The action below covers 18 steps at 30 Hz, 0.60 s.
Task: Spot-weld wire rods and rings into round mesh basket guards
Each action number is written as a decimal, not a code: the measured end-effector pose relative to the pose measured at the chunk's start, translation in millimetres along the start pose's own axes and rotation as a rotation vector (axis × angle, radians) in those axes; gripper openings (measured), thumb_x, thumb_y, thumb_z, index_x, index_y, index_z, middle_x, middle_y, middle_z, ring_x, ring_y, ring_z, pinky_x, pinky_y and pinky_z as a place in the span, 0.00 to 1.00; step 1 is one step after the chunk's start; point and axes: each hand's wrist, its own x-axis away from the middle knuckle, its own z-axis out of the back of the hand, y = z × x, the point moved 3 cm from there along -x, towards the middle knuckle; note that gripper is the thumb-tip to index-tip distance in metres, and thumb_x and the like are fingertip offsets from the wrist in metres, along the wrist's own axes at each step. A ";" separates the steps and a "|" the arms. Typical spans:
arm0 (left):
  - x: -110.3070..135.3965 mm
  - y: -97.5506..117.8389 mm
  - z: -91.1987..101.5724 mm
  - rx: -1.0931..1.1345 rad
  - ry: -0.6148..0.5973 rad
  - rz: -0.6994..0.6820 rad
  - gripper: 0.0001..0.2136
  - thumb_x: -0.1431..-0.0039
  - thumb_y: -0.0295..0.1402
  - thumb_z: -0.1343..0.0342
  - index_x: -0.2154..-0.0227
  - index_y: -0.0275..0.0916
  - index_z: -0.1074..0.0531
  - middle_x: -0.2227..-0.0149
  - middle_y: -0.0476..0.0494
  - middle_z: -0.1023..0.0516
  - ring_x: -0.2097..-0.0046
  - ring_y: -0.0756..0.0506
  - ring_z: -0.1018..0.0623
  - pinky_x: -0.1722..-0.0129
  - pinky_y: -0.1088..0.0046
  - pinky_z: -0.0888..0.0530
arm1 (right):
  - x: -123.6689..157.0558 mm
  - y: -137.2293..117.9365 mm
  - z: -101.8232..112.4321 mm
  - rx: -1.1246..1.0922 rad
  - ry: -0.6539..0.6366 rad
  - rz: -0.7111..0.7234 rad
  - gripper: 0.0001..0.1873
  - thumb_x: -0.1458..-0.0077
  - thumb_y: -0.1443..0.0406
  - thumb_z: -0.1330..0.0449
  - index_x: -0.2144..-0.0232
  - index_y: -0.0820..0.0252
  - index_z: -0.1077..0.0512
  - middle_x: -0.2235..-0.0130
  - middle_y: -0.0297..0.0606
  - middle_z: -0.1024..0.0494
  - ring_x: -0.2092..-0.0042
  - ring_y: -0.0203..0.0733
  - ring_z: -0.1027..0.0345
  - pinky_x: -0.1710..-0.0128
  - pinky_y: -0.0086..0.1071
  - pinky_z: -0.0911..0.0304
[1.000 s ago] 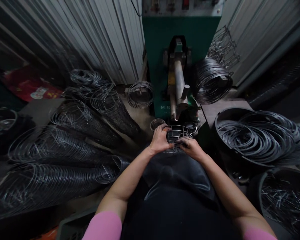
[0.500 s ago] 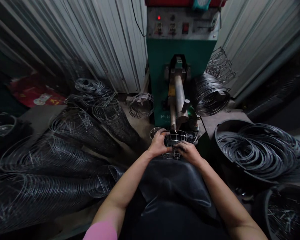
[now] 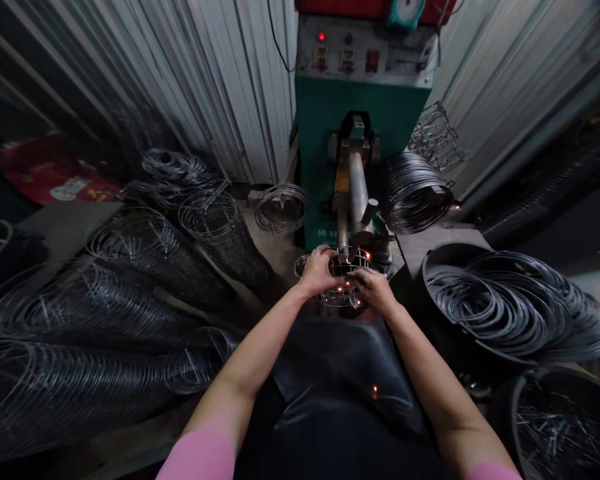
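Observation:
A round wire cage sits between my hands, under the tips of a green spot welder. My left hand is closed around the cage's left side. On the other side, my right hand grips it with fingers bent inward over the near wires. The welder's electrode arm reaches down to the cage's rim, where a bright point glows. Orange sparks are scattered over the cage, and one shows against the dark apron on my lap. My fingertips partly hide the wires they hold.
Stacked wire rings and cages fill the left side. Wire coils hang at the welder's left and right. To the right stand a tub of wire rings and a bucket of short wire pieces. Corrugated metal wall rises behind.
Sparks have appeared around the cage and on the apron. Both hands still hold the cage at the electrodes; the whole view has shifted slightly.

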 end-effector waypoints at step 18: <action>-36.5 -14.6 0.1 0.063 -0.012 0.023 0.32 0.70 0.38 0.32 0.57 0.33 0.31 0.53 0.39 0.35 0.49 0.40 0.32 0.47 0.65 0.34 | -6.7 27.0 13.0 -0.028 0.228 -0.125 0.10 0.45 0.61 0.47 0.70 0.58 0.28 0.67 0.40 0.26 0.65 0.41 0.31 0.64 0.33 0.36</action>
